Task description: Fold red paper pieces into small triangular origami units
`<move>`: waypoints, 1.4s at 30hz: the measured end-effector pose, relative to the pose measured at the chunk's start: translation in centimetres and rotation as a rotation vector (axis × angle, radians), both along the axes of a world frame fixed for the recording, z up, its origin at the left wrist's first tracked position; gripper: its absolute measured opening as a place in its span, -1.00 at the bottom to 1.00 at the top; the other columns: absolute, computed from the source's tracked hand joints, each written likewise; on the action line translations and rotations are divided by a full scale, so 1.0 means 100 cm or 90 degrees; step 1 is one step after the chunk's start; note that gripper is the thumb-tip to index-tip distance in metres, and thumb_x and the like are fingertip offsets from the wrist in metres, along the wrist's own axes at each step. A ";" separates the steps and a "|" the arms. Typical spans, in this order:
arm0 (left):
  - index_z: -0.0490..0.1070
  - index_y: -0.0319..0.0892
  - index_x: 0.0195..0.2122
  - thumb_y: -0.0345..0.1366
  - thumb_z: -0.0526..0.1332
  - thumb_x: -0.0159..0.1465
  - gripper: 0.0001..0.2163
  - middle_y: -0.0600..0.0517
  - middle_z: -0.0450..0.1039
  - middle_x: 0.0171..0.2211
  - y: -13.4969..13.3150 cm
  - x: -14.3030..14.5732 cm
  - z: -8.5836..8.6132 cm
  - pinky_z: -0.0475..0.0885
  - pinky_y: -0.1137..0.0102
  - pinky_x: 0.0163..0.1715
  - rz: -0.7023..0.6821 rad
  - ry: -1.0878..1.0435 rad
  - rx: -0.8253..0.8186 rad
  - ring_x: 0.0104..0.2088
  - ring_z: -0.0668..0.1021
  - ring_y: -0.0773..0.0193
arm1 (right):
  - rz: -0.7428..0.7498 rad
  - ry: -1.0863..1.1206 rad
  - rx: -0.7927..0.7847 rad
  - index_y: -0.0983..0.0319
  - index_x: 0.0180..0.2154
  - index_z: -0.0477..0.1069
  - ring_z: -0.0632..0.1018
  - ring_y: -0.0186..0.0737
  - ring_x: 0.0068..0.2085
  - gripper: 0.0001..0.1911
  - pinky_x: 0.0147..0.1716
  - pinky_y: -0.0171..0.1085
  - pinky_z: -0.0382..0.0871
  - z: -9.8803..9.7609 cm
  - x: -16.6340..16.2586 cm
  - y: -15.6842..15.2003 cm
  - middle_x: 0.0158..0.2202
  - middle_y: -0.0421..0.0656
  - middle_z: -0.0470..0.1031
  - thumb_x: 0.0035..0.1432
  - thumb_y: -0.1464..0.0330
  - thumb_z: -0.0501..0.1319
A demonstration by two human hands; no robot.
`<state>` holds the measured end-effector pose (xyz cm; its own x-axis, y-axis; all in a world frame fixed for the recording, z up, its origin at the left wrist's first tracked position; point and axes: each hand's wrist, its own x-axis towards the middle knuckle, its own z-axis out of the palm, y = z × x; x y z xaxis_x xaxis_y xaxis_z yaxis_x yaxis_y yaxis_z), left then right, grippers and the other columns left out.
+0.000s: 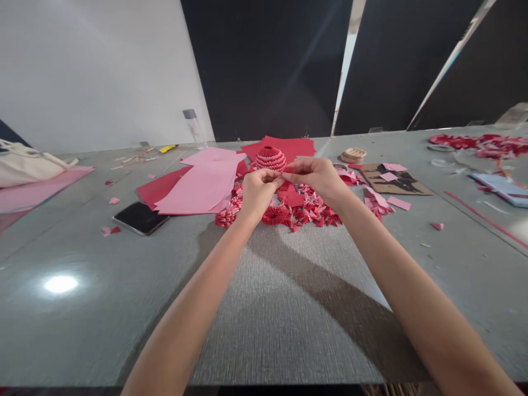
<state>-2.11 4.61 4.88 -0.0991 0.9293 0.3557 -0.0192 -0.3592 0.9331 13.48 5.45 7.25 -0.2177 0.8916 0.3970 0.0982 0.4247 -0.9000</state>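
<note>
My left hand (258,190) and my right hand (317,179) meet above a heap of small folded red paper pieces (307,212) on the grey table (264,308). Both hands pinch a small red paper piece (284,177) between their fingertips. Just behind the hands stands a round ball-like model (270,158) built of red and pink folded pieces. A ring of joined red pieces (274,214) lies under my left wrist.
Pink paper sheets (202,184) and red sheets (284,146) lie at the back left. A dark phone (141,218) rests left of them. A brown card with pink scraps (394,179), a tape roll (353,154), a clear bottle (193,129) and red paper trimmings (482,143) surround the area.
</note>
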 end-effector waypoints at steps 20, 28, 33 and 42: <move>0.55 -0.25 -0.46 -0.47 0.32 0.10 -0.97 -0.04 0.58 -0.43 -0.010 0.001 0.011 0.48 0.32 -0.17 -0.108 -0.162 -0.150 -0.37 0.61 0.26 | -0.044 -0.096 0.144 0.24 -0.38 0.62 0.57 -0.20 -0.34 -0.88 -0.33 -0.20 0.46 0.002 0.004 0.001 -0.38 -0.11 0.62 -0.01 0.44 0.29; 0.58 -0.25 -0.41 -0.38 0.33 0.15 -0.95 -0.07 0.61 -0.33 -0.008 0.000 0.009 0.47 0.27 -0.04 -0.180 -0.205 -0.140 -0.27 0.62 0.22 | -0.082 -0.188 0.244 0.22 -0.40 0.61 0.58 -0.20 -0.31 -0.68 -0.27 -0.22 0.43 0.003 0.002 -0.001 -0.34 -0.12 0.62 -0.05 0.60 0.11; 0.58 -0.24 -0.38 -0.44 0.38 0.09 -0.94 -0.06 0.61 -0.35 -0.009 -0.003 0.010 0.49 0.32 -0.11 -0.128 -0.148 -0.167 -0.27 0.64 0.21 | -0.070 -0.162 0.195 0.26 -0.38 0.60 0.54 -0.26 -0.38 -0.67 -0.35 -0.25 0.39 0.002 0.001 -0.001 -0.39 -0.13 0.59 -0.02 0.60 0.08; 0.57 -0.21 -0.34 -0.42 0.36 0.12 -0.93 -0.04 0.62 -0.34 -0.017 0.002 0.021 0.56 0.30 -0.23 -0.038 -0.021 -0.063 -0.29 0.66 0.17 | -0.067 0.024 0.093 0.24 -0.40 0.56 0.58 -0.22 -0.34 -0.87 -0.28 -0.19 0.50 0.002 -0.005 0.003 -0.39 -0.12 0.60 -0.03 0.32 0.38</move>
